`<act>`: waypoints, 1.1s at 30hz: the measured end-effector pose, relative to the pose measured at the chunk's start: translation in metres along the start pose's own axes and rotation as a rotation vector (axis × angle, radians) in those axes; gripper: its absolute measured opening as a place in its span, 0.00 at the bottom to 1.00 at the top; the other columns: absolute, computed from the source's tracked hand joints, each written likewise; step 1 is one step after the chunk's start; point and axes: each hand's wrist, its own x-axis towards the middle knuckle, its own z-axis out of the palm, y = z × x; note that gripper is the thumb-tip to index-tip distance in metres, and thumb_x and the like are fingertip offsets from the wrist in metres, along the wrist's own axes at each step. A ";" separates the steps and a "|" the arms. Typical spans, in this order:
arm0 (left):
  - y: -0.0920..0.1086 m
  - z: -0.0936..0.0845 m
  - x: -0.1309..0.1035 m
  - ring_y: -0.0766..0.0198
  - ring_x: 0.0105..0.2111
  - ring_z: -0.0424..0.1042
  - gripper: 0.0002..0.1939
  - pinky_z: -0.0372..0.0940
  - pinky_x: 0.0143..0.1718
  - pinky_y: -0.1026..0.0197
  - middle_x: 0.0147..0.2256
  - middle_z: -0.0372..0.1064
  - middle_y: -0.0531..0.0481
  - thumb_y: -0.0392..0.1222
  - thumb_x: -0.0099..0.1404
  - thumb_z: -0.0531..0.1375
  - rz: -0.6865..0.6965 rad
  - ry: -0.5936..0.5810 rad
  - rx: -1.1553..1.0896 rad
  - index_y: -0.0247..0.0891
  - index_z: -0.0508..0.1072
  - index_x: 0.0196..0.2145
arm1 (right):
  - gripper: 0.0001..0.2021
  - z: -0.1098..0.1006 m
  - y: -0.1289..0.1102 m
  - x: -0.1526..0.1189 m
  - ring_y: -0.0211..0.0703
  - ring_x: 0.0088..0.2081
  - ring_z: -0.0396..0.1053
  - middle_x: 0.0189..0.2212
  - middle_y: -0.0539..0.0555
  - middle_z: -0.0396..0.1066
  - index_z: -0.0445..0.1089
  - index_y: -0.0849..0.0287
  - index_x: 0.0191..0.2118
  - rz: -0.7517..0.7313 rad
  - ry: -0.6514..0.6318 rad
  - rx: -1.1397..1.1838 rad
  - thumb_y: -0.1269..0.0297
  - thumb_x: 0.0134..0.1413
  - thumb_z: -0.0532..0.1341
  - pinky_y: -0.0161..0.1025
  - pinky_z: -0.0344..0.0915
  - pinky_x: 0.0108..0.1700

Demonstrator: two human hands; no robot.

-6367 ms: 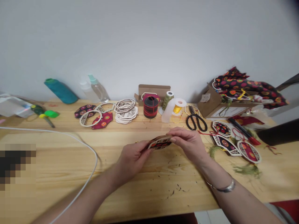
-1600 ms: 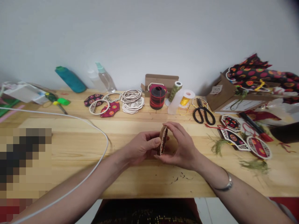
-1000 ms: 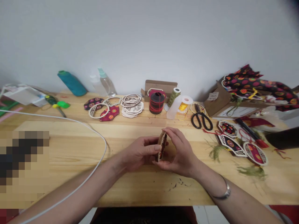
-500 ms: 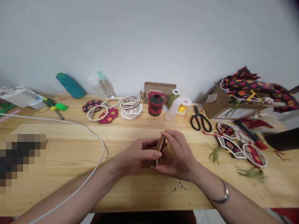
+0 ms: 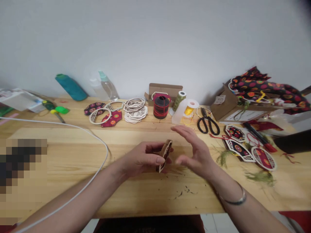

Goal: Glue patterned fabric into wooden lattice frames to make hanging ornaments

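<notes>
My left hand [image 5: 145, 158] grips a small stack of thin wooden cut-out frames [image 5: 165, 156] on edge, thumb on the near side, fingers behind. To its right, my right hand [image 5: 194, 152] is apart from the stack, its fingers stretched and thumb spread, with nothing in it. Beyond the hands are a red and black thread spool [image 5: 161, 107], a frosted white bottle [image 5: 178, 111], a yellow thread spool [image 5: 190, 107] and black-handled scissors [image 5: 208, 122]. A pile of pale wooden cut-outs [image 5: 135, 110] lies further left.
A white cable [image 5: 107, 149] crosses the table and my left forearm. On the right lie fabric-filled ornaments [image 5: 239, 150], with a cardboard box [image 5: 225, 106] of patterned cloth behind. A teal thread cone [image 5: 71, 87] leans at the back left. Dark scraps [image 5: 186, 191] dot the near tabletop.
My right hand has let go of the wooden frames and drawn away to the right, its fingers opening. My left hand still holds the stack in nearly the same place.
</notes>
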 end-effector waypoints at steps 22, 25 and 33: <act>0.005 0.007 -0.002 0.63 0.34 0.72 0.26 0.71 0.36 0.60 0.37 0.74 0.48 0.41 0.50 0.69 -0.163 -0.244 0.160 0.42 0.74 0.49 | 0.10 -0.007 -0.005 0.009 0.43 0.33 0.63 0.24 0.48 0.73 0.76 0.51 0.31 0.001 -0.222 0.347 0.52 0.54 0.63 0.51 0.65 0.46; 0.005 0.005 -0.002 0.63 0.36 0.71 0.23 0.71 0.34 0.61 0.38 0.73 0.47 0.42 0.52 0.68 -0.142 -0.270 0.138 0.40 0.74 0.47 | 0.11 -0.005 -0.003 0.008 0.43 0.33 0.63 0.23 0.49 0.72 0.75 0.53 0.31 -0.001 -0.194 0.359 0.52 0.54 0.63 0.50 0.65 0.45; 0.000 0.000 0.005 0.64 0.32 0.73 0.18 0.70 0.26 0.67 0.35 0.73 0.45 0.43 0.56 0.65 -0.150 -0.303 -0.032 0.32 0.73 0.43 | 0.08 0.005 0.005 0.002 0.43 0.37 0.65 0.28 0.52 0.67 0.75 0.56 0.30 0.204 -0.086 0.478 0.57 0.50 0.66 0.44 0.64 0.42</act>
